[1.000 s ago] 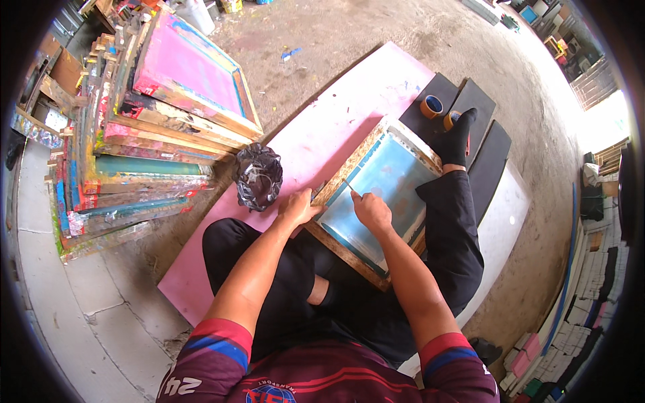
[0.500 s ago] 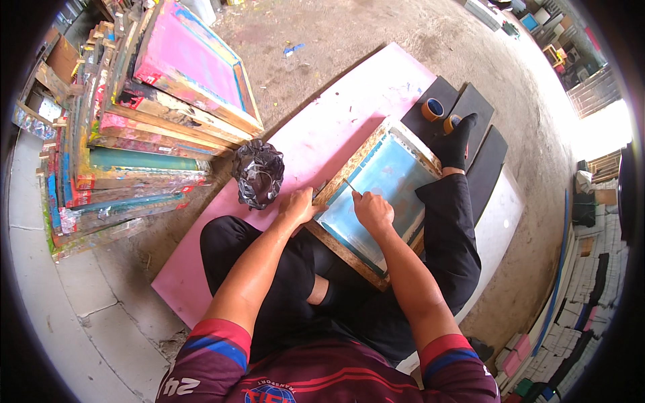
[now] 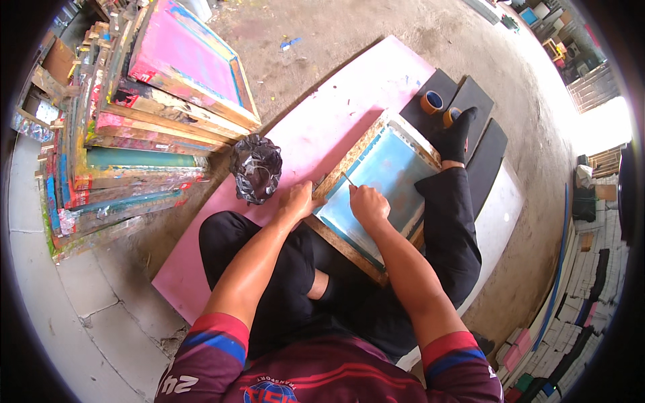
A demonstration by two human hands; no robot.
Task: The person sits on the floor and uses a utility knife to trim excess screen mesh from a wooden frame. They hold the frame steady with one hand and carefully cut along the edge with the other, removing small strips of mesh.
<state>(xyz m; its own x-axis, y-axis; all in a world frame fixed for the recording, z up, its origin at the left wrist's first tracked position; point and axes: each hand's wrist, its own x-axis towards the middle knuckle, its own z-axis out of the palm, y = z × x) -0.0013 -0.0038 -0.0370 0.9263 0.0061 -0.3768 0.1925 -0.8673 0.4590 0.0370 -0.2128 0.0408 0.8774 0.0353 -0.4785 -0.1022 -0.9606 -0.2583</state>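
Screen-printing frame [image 3: 376, 188], wood-edged with a pale blue mesh, lies tilted across the seated person's lap and the near edge of a pink board [image 3: 316, 127] on the concrete floor. From the head camera, the left hand [image 3: 299, 201] closes on the frame's left rail, steadying it, while the right hand [image 3: 368, 203] pinches a thin pointed tool [image 3: 348, 180] against the mesh near that rail. The work appears to be mid-scrape; the next stroke likely calls for light pressure. A crumpled foil bag [image 3: 256, 168] sits beside stacked frames [image 3: 141, 127].
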